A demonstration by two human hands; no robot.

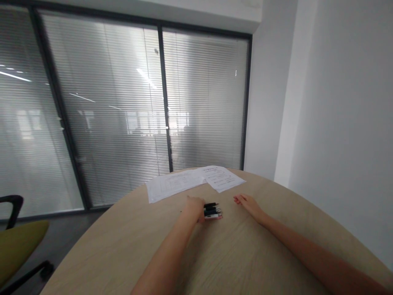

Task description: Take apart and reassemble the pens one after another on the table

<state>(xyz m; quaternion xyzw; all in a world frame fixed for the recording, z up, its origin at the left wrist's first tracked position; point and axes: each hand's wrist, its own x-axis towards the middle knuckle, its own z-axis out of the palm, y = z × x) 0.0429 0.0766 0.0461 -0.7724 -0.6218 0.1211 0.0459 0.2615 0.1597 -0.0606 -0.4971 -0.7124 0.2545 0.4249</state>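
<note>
My left hand is wrapped over several pens on the wooden table. Their ends stick out to the right of the hand, side by side; most look dark, and the one nearest me is white with some red. The palm hides the rest of the pens. A small dark tip shows just left of this hand. Further right, my right hand rests on the table, apart from the pens. Its fingers are curled together, and I see nothing in them.
Printed paper sheets lie at the far side of the round table, one sheet angled over the others. A green chair with black arms stands at the left. Behind are glass panels with blinds; a white wall is at right.
</note>
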